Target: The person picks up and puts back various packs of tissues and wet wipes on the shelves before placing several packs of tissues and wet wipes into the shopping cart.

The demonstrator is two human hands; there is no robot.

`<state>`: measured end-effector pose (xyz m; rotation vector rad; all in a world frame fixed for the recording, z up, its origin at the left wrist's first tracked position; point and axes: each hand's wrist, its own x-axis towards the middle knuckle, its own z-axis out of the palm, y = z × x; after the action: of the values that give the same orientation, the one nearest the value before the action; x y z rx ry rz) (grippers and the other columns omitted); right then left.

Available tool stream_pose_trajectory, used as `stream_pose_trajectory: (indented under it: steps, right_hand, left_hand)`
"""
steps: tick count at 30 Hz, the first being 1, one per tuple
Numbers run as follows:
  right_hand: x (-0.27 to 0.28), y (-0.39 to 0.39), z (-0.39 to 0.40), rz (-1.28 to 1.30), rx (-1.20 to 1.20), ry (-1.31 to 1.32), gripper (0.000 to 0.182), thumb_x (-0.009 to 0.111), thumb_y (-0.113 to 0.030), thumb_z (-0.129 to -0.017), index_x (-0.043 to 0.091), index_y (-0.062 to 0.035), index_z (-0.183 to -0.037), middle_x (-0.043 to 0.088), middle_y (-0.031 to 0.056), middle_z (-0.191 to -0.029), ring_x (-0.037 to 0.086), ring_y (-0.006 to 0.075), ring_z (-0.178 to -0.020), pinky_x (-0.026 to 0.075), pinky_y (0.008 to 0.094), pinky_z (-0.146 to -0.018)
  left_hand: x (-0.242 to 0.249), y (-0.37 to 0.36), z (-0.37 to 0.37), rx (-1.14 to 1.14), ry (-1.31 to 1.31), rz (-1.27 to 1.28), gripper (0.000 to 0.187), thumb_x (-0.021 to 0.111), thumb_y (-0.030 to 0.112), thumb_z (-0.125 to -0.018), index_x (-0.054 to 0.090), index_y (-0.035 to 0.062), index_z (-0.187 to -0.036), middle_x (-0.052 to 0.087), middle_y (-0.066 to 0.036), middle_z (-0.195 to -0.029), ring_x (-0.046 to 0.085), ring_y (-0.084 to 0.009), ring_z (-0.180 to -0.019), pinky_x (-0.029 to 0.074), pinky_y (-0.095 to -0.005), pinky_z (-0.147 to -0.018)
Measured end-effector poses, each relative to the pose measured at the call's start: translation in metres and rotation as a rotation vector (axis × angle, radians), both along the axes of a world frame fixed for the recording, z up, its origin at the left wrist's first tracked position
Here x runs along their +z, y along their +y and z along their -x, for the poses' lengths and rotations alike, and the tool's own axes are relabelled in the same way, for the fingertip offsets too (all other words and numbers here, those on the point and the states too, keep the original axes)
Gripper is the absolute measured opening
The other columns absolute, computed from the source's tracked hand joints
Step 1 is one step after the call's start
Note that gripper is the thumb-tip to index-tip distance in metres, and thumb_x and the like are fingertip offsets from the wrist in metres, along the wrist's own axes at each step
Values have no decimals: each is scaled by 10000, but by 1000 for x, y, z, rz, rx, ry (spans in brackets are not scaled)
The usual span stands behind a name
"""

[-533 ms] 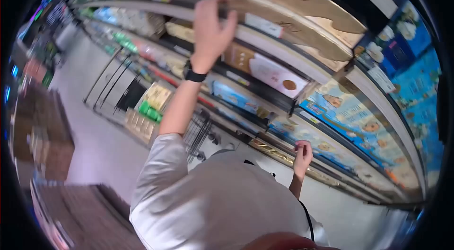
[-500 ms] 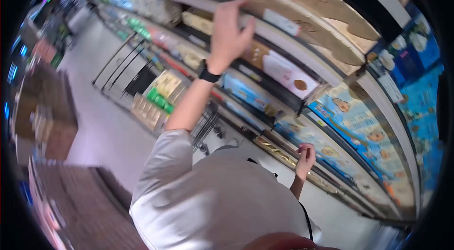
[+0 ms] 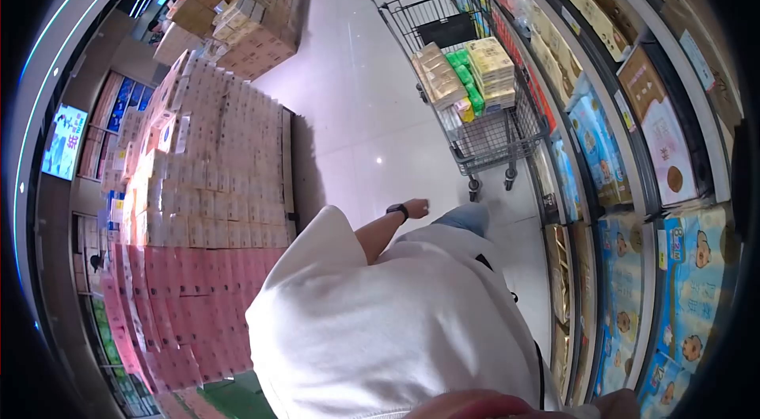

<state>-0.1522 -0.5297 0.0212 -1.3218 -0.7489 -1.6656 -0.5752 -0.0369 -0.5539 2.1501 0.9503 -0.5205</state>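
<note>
My left hand [image 3: 417, 208], with a dark watch on its wrist, hangs low in front of my body over the pale floor. Its fingers look curled in, and nothing shows in them. A skin-toned shape at the bottom right edge seems to be part of my right hand [image 3: 619, 405]; its fingers cannot be made out. Ahead and to the right stands a wire shopping cart [image 3: 495, 134]. Inside it are a tan pack [image 3: 438, 77], green packs [image 3: 464, 80] and a cream-coloured stack of packs [image 3: 491, 69].
Shelves of blue baby-picture packs [image 3: 701, 284] and boxed goods [image 3: 661, 138] line the right side. A tall stack of pale and pink packs [image 3: 206, 205] stands at the left, with brown cartons [image 3: 257, 39] beyond. Floor [image 3: 356, 94] runs between them.
The view has swung left, away from the shelves. My left hand has come down from the shelf front to below my waist. My right hand has shifted to the bottom edge.
</note>
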Motion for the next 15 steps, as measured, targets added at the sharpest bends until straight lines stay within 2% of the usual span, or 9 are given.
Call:
stream_pose_trajectory:
  steps: [1, 2, 5, 7, 9, 11, 13, 15]
  right_hand:
    - [-3, 14, -2, 10, 17, 18, 155, 525, 17, -967, 673, 30, -1012, 686, 144, -937, 646, 231, -871, 527, 320, -747]
    - [-9, 29, -3, 20, 23, 31, 155, 524, 15, -968, 672, 29, -1012, 685, 144, -937, 645, 231, -871, 526, 321, -748]
    - [-29, 88, -8, 87, 77, 119, 156, 520, 6, -969, 669, 26, -1010, 683, 142, -936, 643, 231, -872, 524, 323, -752]
    - [-47, 135, -9, 134, 119, 199, 156, 518, 0, -970, 667, 23, -1009, 682, 142, -936, 641, 231, -873, 522, 325, -754]
    - [-64, 182, -7, 176, 151, 265, 157, 515, -6, -971, 665, 21, -1007, 680, 141, -936, 640, 231, -873, 521, 327, -756]
    - [-80, 230, -3, 208, 184, 327, 158, 513, -11, -972, 664, 19, -1006, 679, 140, -936, 639, 231, -874, 519, 328, -759]
    - [-93, 279, 6, 242, 213, 370, 159, 510, -17, -973, 662, 17, -1005, 677, 139, -935, 637, 231, -874, 517, 330, -761]
    - [-104, 324, 17, 289, 227, 411, 160, 507, -23, -974, 660, 15, -1004, 676, 138, -935, 636, 231, -875, 516, 332, -764]
  left_hand:
    - [-91, 12, 73, -260, 365, -10, 414, 571, 291, -876, 666, 39, -1190, 677, -220, -1195, 658, -383, -1090, 527, -478, -910]
    - [-25, -9, 110, 232, 526, 145, 430, 562, 261, -874, 663, 47, -1233, 673, -207, -1224, 671, -355, -1096, 548, -466, -877]
    - [34, -26, 201, 564, 703, 454, 450, 541, 325, -936, 589, 110, -1328, 696, -174, -1194, 702, -303, -1003, 576, -455, -802]
    - [37, -35, 244, 818, 569, 617, 456, 534, 349, -960, 545, 144, -1368, 692, -158, -1205, 712, -272, -955, 580, -447, -783]
    - [26, -37, 260, 1083, 335, 621, 406, 510, 326, -981, 542, 123, -1331, 707, -126, -1122, 713, -245, -899, 583, -438, -764]
    - [23, -26, 259, 1173, 163, 596, 388, 506, 309, -981, 543, 113, -1313, 707, -126, -1096, 713, -245, -868, 583, -433, -755]
    - [6, -4, 250, 1172, 123, 587, 395, 512, 304, -972, 542, 105, -1312, 705, -134, -1103, 714, -246, -841, 580, -438, -750]
    - [-3, 24, 244, 1107, 64, 655, 422, 531, 333, -964, 533, 99, -1315, 689, -145, -1156, 703, -262, -946, 569, -457, -813]
